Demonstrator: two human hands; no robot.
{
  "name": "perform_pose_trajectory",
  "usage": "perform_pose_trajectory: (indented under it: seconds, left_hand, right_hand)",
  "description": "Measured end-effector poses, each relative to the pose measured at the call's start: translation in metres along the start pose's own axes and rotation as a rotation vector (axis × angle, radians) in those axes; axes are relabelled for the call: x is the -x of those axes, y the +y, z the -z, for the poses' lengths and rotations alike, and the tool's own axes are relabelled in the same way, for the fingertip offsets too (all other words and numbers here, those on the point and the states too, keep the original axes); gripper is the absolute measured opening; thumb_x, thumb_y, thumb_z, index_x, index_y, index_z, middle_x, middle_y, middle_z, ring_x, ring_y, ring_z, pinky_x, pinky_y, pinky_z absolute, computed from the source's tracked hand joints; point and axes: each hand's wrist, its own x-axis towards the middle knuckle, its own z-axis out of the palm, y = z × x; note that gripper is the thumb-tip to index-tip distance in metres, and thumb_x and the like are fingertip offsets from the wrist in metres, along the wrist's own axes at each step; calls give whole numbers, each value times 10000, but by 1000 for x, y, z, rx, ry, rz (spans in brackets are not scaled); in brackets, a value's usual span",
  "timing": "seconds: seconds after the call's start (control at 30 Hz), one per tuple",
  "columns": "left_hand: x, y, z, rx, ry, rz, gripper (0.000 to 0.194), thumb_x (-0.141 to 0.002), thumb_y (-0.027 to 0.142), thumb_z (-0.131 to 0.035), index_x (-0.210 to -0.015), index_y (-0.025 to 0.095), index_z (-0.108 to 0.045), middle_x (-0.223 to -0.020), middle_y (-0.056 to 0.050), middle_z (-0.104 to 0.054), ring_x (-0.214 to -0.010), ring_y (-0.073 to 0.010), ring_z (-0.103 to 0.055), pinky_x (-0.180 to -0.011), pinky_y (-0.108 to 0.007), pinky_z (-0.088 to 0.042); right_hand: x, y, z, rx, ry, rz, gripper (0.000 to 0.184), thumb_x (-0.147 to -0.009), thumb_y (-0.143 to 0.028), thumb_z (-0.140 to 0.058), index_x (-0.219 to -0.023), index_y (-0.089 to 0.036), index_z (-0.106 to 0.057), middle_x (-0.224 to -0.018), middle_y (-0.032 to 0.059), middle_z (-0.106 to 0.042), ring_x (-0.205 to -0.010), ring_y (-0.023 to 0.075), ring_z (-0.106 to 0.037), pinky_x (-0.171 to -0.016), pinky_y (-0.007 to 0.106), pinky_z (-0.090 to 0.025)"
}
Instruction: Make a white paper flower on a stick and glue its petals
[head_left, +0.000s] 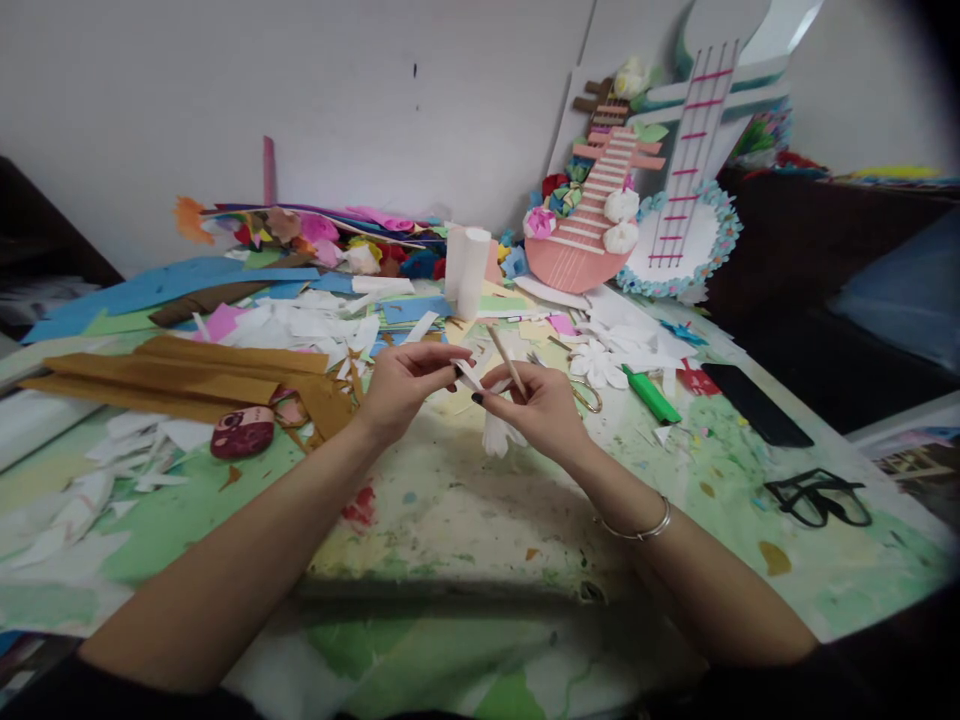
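Observation:
My left hand (405,385) and my right hand (541,405) meet above the middle of a paint-stained table (465,510). Both pinch a small white paper piece (474,377) between their fingertips. My right hand also grips a thin wooden stick (508,362) that points up and to the left. More white paper petals (496,435) hang below my right hand. A silver bangle (637,528) sits on my right wrist.
Brown folded paper (187,372) lies to the left, white scraps (315,325) behind. A green marker (651,395), a black phone (756,402) and glasses (817,497) lie to the right. White rolls (466,265) and pink paper guitars (600,215) stand at the back.

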Motion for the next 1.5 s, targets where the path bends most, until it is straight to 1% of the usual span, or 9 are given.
perform_pose_trajectory:
  seconds: [0.13, 0.27, 0.47, 0.57, 0.77, 0.87, 1.13, 1.33, 1.5]
  left_hand:
    - [-2, -2, 2, -41, 32, 38, 209, -609, 165, -773, -818, 151, -762, -734, -42, -735, -610, -118, -636, -586, -222, -510]
    - [-3, 1, 3, -1, 31, 93, 229, -576, 180, -810, -790, 125, -747, -693, -46, -724, -603, -125, -653, -579, -212, -515]
    - [-3, 3, 4, 273, 58, 409, 232, -529, 103, -797, -747, 116, -718, -677, -26, -702, -597, -109, -667, -588, -175, -524]
    - [-4, 5, 3, 316, 80, 478, 183, -547, 54, -754, -715, 109, -706, -645, -20, -683, -575, -91, -653, -562, -149, -514]
    - [-4, 9, 1, 350, 143, 520, 134, -604, -3, -659, -669, 108, -696, -618, -18, -663, -569, -72, -633, -561, -131, -519]
    - [-3, 9, 1, 345, 123, 522, 134, -612, 7, -666, -684, 113, -706, -657, -29, -680, -611, -79, -642, -598, -137, -523]
    - [1, 12, -1, 352, -159, 432, 216, -610, 149, -713, -820, 109, -741, -808, -69, -703, -760, -137, -645, -725, -229, -511]
    - [2, 4, -4, 227, -71, 366, 236, -548, 136, -807, -772, 134, -734, -669, -17, -672, -645, -103, -628, -660, -214, -484]
    - [0, 0, 1, 228, -27, 397, 293, -520, 154, -836, -787, 121, -720, -687, -35, -689, -637, -127, -657, -639, -229, -502]
  right_hand:
    - [1, -1, 1, 150, 73, 92, 109, -746, -276, -676, -734, -171, -700, -571, -36, -597, -484, 53, -412, -518, 211, -317]
    - [2, 1, 1, 204, 115, 171, 109, -759, -264, -673, -795, -180, -734, -649, -13, -677, -523, 72, -506, -540, 211, -354]
    - [3, 4, -1, 204, 155, 220, 154, -755, -253, -716, -899, -246, -772, -722, -7, -739, -569, 99, -567, -553, 224, -404]
    - [4, 4, -1, 226, 149, 224, 149, -763, -260, -713, -897, -282, -773, -737, -19, -749, -574, 106, -568, -566, 235, -425]
    - [4, 6, -2, 299, 139, 204, 134, -770, -251, -698, -875, -281, -777, -769, -21, -754, -574, 107, -566, -575, 239, -431]
    - [4, 8, -2, 319, 154, 210, 124, -772, -233, -684, -849, -264, -776, -760, -19, -752, -585, 108, -570, -571, 231, -426]
    - [3, 9, -4, 381, 146, 231, 138, -791, -201, -640, -847, -236, -762, -744, -25, -740, -601, 108, -556, -604, 236, -427]
    - [4, 13, -7, 413, 124, 264, 160, -823, -207, -624, -891, -254, -761, -831, -25, -754, -617, 107, -567, -632, 248, -431]
    - [3, 15, -7, 413, 157, 254, 180, -830, -256, -639, -980, -264, -739, -891, -27, -758, -599, 115, -569, -641, 271, -439]
